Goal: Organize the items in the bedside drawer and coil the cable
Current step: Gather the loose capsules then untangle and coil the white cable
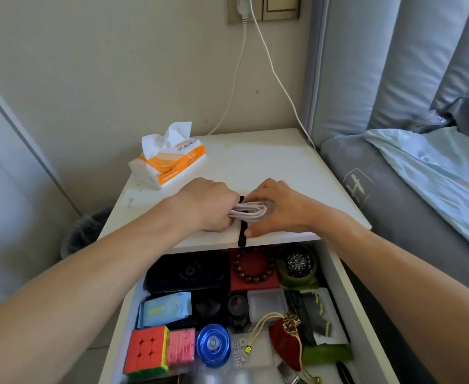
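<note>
A: From the head view, where is the cable sitting?

B: The coiled white cable (248, 210) is lying on the white bedside tabletop (269, 162), near its front edge, with its long axis running left to right and the looped end pointing toward your right hand. A black strap (241, 231) is crossing under it front to back, its near end hanging over the table's front edge.

A: What are your hands doing?

B: Your left hand (208, 206) is curling its fingers around the coil's left end. Your right hand (272, 209) is lying over the looped right end, with the thumb pressing down beside the strap; I cannot tell whether its fingers are gripping anything.

A: And the room around it?

B: An orange-and-white tissue pack (169, 159) is sitting at the back left of the tabletop, well apart from the coil; the back right is bare. Below the front edge, the white open drawer (335, 278) is showing a red box with a brown bead bracelet (254, 268), a black wristwatch (298, 263), a colourful puzzle cube (147, 349) and a blue round yo-yo (213, 343).
</note>
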The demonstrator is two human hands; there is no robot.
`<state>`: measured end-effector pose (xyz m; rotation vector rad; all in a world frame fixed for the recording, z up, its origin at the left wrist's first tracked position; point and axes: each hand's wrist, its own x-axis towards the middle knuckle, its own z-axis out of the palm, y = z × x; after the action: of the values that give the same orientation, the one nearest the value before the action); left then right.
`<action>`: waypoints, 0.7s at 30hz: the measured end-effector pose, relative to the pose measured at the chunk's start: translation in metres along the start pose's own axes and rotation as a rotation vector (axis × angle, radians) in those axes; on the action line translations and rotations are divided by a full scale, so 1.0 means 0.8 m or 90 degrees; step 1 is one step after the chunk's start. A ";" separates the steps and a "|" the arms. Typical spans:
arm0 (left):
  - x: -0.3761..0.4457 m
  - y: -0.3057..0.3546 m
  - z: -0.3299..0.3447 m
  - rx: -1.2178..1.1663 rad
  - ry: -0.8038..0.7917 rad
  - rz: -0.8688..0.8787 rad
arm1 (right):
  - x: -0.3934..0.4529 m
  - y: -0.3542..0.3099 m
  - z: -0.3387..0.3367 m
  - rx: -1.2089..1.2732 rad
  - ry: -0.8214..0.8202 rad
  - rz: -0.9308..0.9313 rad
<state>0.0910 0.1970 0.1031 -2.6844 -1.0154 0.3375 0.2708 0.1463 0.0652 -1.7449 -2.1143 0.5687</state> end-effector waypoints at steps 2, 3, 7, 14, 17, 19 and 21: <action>0.006 0.009 -0.008 0.065 -0.036 0.013 | 0.002 -0.001 0.003 -0.036 0.006 -0.017; 0.009 0.013 -0.012 0.090 -0.053 0.017 | 0.002 -0.002 0.004 -0.060 0.014 -0.033; 0.018 0.021 -0.019 0.140 -0.115 0.008 | -0.007 0.004 0.009 -0.085 0.017 -0.067; 0.016 0.028 -0.020 0.119 -0.121 -0.029 | -0.031 0.011 0.028 0.013 0.248 -0.235; 0.018 0.023 -0.017 0.099 -0.124 -0.029 | -0.028 0.013 0.042 -0.006 0.309 -0.253; 0.017 0.016 -0.015 0.042 -0.125 -0.024 | -0.026 0.012 0.049 -0.020 0.331 -0.249; 0.013 0.005 -0.014 -0.058 -0.130 -0.019 | -0.027 0.010 0.054 -0.028 0.346 -0.242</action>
<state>0.1047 0.1994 0.1111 -2.7568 -1.1520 0.5826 0.2601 0.1227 0.0235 -1.2714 -1.9810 -0.0560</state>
